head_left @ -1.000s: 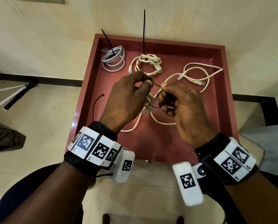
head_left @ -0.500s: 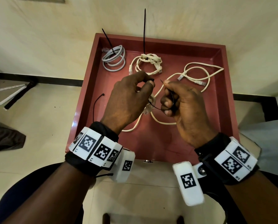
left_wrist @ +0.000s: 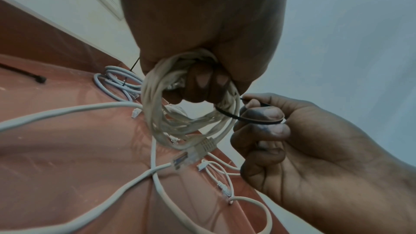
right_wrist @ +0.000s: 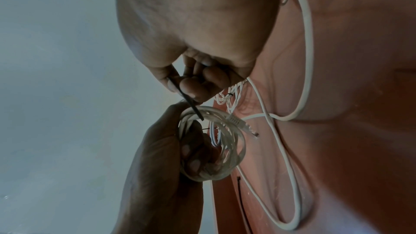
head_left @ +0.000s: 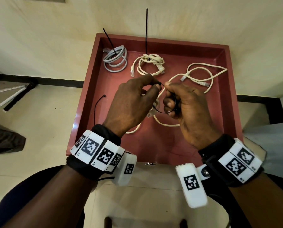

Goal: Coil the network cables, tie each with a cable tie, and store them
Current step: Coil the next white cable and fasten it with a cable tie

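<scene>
Hands meet above a red-brown wooden tray [head_left: 228, 112]. Left hand [head_left: 132, 102] grips a small coil of cream network cable [left_wrist: 189, 102] and pinches the black plastic cable tie's [left_wrist: 254, 119] head; right hand [head_left: 186, 109], clenched round the tie's loop, has brought its tip closer to that head than a second ago. Threading looks imminent. Beyond lie two tied coils and one loose cream cable [head_left: 208, 74].
</scene>
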